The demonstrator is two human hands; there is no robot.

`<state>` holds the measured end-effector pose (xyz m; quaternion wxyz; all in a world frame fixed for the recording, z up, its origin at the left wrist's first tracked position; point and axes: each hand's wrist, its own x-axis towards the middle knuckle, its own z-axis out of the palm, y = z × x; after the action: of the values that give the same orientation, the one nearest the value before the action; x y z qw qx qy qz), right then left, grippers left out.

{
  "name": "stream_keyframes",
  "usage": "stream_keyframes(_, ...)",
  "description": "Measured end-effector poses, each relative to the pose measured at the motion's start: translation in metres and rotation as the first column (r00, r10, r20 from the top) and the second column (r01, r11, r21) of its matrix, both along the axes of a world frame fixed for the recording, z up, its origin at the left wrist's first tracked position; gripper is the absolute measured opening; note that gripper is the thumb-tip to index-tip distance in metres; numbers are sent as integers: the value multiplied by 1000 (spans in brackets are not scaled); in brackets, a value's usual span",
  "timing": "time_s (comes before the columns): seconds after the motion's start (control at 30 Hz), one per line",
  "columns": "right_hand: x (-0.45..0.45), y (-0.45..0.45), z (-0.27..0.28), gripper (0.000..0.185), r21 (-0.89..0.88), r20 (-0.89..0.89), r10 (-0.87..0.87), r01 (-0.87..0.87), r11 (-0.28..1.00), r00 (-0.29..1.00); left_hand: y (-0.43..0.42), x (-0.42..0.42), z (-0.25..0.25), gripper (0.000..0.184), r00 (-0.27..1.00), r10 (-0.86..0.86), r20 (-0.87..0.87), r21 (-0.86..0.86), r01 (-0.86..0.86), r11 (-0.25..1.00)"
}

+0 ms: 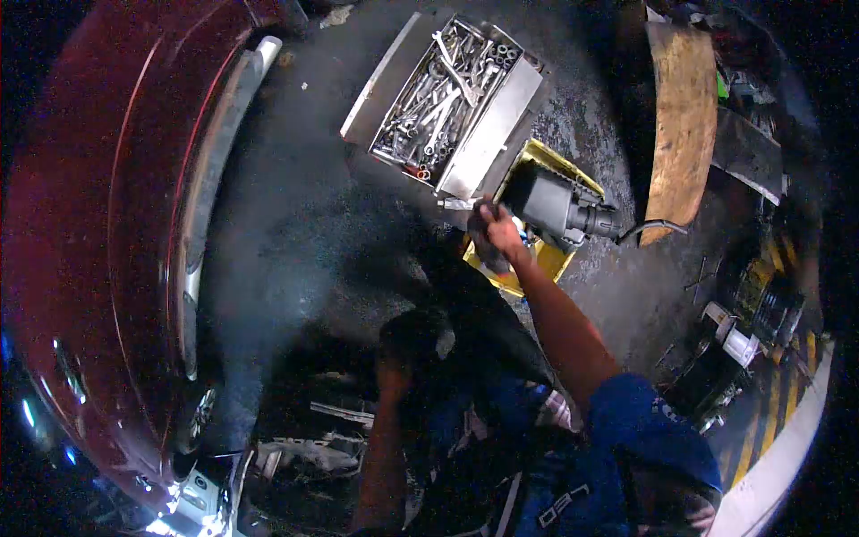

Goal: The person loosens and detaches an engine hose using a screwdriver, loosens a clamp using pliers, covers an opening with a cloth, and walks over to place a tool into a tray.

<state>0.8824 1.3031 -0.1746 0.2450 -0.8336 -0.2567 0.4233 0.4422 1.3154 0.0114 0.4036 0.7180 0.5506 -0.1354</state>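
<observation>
My right hand [504, 234] is closed around a dark, soft-looking item [484, 240] whose kind I cannot make out. It is over the near left edge of a yellow crate [565, 259]. In that crate lies a black plastic housing [548, 199] with a ribbed round neck, just right of my fingers. My left hand [410, 340] is lower and further left, in deep shadow near my legs. Its fingers do not show clearly, nor does anything they might hold. An open metal toolbox [492, 134], full of wrenches [438, 112] and sockets, stands beyond my right hand.
A dark red vehicle body [98, 224] with a grey side strip [215, 179] fills the left. At the right stands a worn wooden board [683, 125], with a black hose [658, 224] near its foot. Metal parts [738, 345] lie at lower right, by yellow-black floor stripes.
</observation>
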Motion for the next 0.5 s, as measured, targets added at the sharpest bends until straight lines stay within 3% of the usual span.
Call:
stream_keyframes(0.03,-4,50,37,61,120,111,-238,224,967,965,20,12,-1,47,999,-45,-3,39,45,998)
stream_keyframes(0.07,1,95,85,67,-31,-3,-436,436,900,900,43,24,-2,47,996,-92,-9,75,93,993)
stream_keyframes(0.1,3,110,65,72,3,150,-445,449,893,883,69,38,-5,47,988,-151,-3,69,151,986)
stream_keyframes(0.17,11,146,11,70,49,266,-648,662,748,714,114,58,-15,46,938,-346,-6,120,344,931)
stream_keyframes(0.23,13,178,-1,68,158,338,-671,663,732,660,144,66,-35,43,889,-457,9,153,450,880)
stream_keyframes(0.27,12,204,28,66,145,313,-691,686,713,652,160,73,-53,42,897,-439,49,145,428,892)
stream_keyframes(0.37,13,239,13,57,231,406,-700,676,700,587,201,94,-100,37,911,-377,168,106,363,926)
stream_keyframes(0.43,12,250,-2,56,201,455,-718,724,660,528,222,113,-118,36,945,-266,189,66,258,964)
stream_keyframes(0.5,13,254,-5,53,160,484,-691,722,673,537,240,149,-101,35,986,-93,140,17,91,996)
